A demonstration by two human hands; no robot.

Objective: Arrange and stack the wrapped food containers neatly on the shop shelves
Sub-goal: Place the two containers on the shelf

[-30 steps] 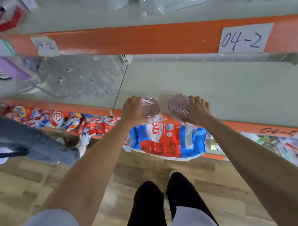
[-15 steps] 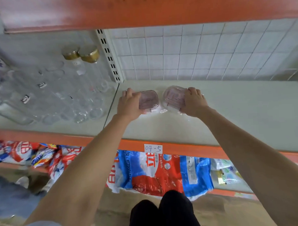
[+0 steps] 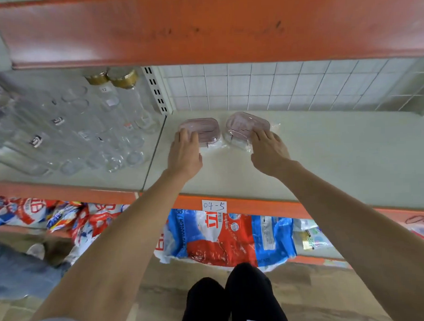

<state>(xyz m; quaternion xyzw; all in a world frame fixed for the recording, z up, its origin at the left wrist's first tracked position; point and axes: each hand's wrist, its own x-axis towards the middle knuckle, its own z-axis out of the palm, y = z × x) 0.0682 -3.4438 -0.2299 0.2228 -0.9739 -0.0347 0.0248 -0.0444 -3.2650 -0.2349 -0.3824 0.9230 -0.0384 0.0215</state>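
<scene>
Two pink-tinted clear food containers in loose plastic wrap, rounded-rectangle lids ribbed, side by side on the pale shelf [image 3: 302, 162], near its back grid. Left hand [image 3: 184, 154] fingers straight, tips resting on the left container [image 3: 204, 131]. Right hand [image 3: 268, 151] fingers relaxed, touching the near edge of the right container [image 3: 247, 125], which sits tilted.

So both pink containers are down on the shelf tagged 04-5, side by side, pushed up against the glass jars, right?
Not quite: the head view shows both pink containers apart from the glass jars, beyond the shelf divider. The rest holds: side by side on the shelf tagged 04-5.
</scene>
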